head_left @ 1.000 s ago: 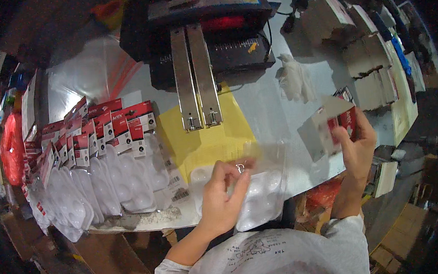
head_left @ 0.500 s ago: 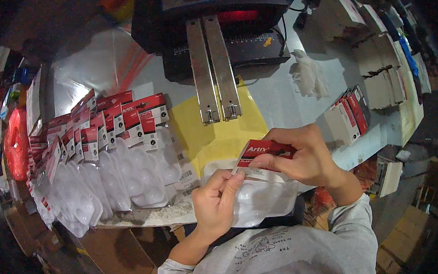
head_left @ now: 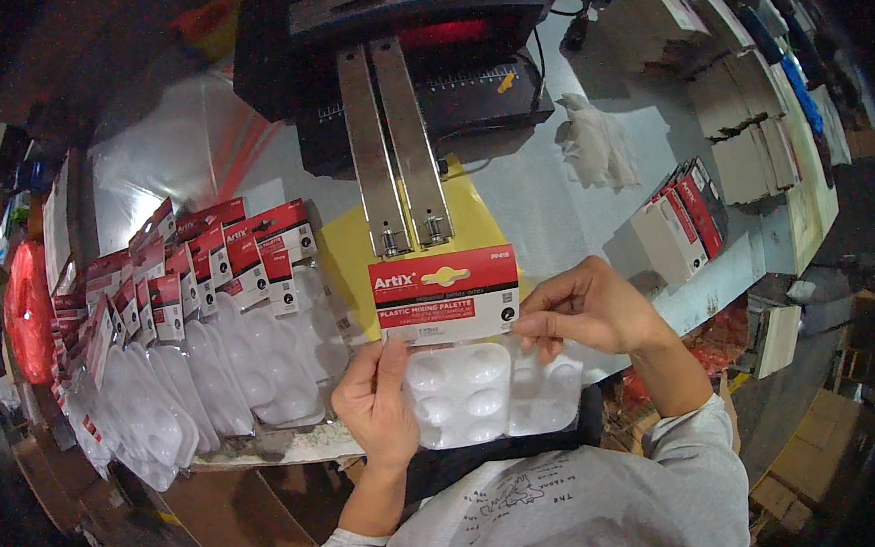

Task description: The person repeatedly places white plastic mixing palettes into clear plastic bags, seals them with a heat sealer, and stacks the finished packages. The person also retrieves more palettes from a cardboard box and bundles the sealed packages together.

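Observation:
Upright between my hands is a red, black and white header card [head_left: 444, 291] with a slotted hang hole. Below it hangs a white plastic paint palette [head_left: 458, 398] with several round wells, in what looks like a clear bag that reaches right beneath my right hand. My left hand [head_left: 375, 403] is closed on the card's lower left corner, its thumb across the front. At the card's lower right edge, my right hand [head_left: 590, 309] pinches with thumb and fingers. Left of my hands, several carded white palettes [head_left: 268, 369] lie overlapped in a row along the table edge.
A black machine [head_left: 406, 85] with two metal bars [head_left: 398, 166] stands ahead, its bars reaching over a yellow sheet [head_left: 350, 241]. At right are a stack of header cards [head_left: 680, 229], crumpled clear plastic [head_left: 595, 144] and piled cards [head_left: 743, 104]. A red bag [head_left: 27, 314] sits far left.
The header card has turned from tilted to upright, facing me. My right hand has moved from its top to its lower right edge, and my left hand has shifted left.

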Tool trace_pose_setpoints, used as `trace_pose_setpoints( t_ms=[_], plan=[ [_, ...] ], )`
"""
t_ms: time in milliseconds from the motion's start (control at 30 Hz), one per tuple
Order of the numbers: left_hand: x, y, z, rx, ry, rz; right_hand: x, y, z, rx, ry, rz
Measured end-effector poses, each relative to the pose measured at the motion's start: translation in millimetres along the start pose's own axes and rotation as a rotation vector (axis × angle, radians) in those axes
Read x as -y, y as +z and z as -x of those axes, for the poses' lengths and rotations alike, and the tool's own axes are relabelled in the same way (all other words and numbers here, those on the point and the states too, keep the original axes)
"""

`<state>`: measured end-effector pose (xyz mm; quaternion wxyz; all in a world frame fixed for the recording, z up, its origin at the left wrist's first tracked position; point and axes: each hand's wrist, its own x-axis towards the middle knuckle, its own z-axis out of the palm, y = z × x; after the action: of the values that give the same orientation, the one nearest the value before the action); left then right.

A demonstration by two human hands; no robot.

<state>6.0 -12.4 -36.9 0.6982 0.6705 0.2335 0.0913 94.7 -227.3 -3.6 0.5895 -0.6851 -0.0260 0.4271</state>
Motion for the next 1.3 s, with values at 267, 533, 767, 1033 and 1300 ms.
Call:
trace_pose_setpoints(
  t_ms=[267, 533, 767, 1033, 1300],
  plan=[
    [-4, 1, -27, 0.042, 0.013, -0.33, -5, 20, -34, -0.088, 0.031, -0.238],
    [12, 11, -65, -0.01, 0.046, -0.314, -6, 18, -66, -0.218, -0.141, -0.349],
    [-5, -10, -48, 0.11, -0.007, -0.455, -11, -2, -35, -0.548, -0.658, 0.523],
    [-130, -201, -59, -0.544, 0.284, -0.472, -63, -151, 69, -1.136, 0.006, 0.742],
    [-10, -47, -13, -0.02, 0.45, -1.486, -78, -147, 67, -0.995, -0.273, 0.516]
  ],
)
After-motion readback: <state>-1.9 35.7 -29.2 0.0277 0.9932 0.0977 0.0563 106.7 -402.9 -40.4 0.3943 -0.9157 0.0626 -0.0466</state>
